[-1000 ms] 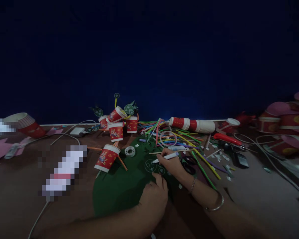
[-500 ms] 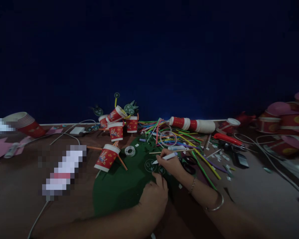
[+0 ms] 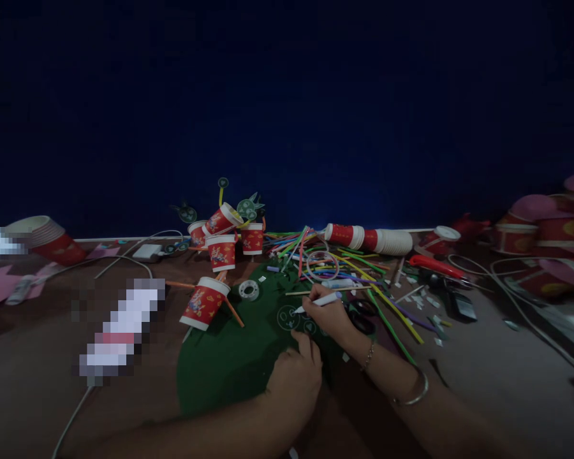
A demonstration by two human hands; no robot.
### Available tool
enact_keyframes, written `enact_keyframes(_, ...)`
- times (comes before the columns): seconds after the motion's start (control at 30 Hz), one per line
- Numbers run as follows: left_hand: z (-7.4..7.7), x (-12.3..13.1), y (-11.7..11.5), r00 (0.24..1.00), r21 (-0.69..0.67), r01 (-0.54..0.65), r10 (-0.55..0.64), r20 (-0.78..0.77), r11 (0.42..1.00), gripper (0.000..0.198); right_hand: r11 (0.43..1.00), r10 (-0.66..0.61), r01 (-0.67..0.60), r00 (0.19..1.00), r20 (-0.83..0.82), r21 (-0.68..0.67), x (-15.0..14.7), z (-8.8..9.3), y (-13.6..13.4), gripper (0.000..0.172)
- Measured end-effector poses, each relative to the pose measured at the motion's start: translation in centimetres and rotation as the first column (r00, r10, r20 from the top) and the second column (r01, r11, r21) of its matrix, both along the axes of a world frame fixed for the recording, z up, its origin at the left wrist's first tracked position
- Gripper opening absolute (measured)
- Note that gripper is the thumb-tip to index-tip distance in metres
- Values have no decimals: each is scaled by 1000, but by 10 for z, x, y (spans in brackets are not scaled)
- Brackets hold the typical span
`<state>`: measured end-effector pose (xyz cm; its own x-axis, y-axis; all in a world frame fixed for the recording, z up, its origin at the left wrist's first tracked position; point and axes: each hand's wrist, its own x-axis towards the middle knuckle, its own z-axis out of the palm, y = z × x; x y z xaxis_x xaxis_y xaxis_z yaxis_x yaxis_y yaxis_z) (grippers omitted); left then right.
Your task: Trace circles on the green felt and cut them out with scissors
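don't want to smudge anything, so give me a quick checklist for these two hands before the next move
1. Right hand gripping the white marker: ok, tip pointing down at the round outline.
2. Marker tip touching the green sheet: cannot tell, too small from this view.
3. Left hand kept off the marker: ok, its fingers are at the outline's near side.
4. Tape roll apart from both hands: ok, left of the outline.
5. Space beyond the right hand free of loose things: not ok, a thin stick lies close by.
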<state>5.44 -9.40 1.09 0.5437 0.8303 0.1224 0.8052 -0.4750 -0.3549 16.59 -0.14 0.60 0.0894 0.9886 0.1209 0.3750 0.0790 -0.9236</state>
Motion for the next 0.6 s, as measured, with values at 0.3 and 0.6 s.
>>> enact_keyframes(0.3,-1,0,0,1000,6,13,-13,0,1000,32,1000,-10,10,1000,-28,-16,0,0,1,20)
enact_keyframes(0.6,-2,0,1,1000,12,-3,3,0,1000,31,1000,-6,6,998,-63,-7,1,0,1,22)
